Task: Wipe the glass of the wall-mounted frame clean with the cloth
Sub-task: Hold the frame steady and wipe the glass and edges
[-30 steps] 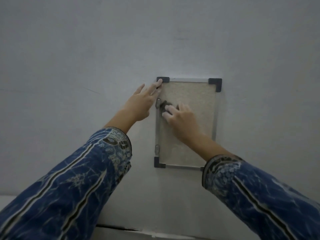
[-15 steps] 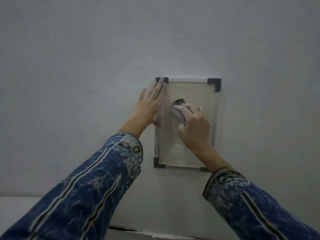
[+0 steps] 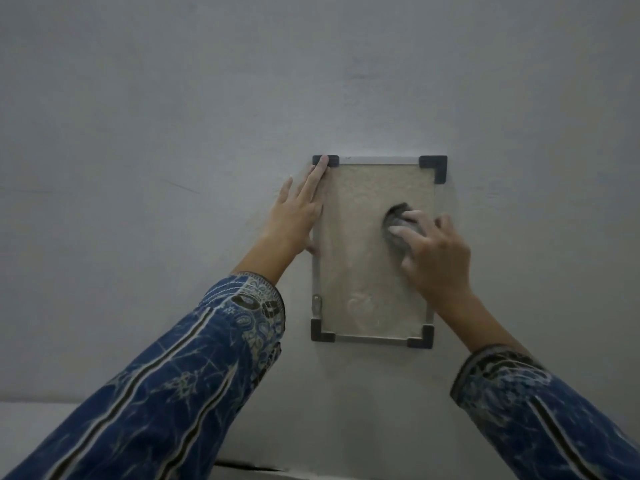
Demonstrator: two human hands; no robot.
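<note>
Grip: right hand (image 3: 437, 252) bunches cloth (image 3: 397, 233), mostly hidden, against glass (image 3: 353, 244).

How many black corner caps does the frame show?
4 corner caps: top left cap, partly under the left hand; top right cap; bottom left cap; bottom right cap. None hidden.

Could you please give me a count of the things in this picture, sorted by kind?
Wall-mounted frame: 1
Black corner pieces: 4, at top left, top right, bottom left and bottom right
Cloth: 1
Hands: 2, the left hand and the right hand
Patterned blue sleeves: 2, left and right
Total: 10
</note>
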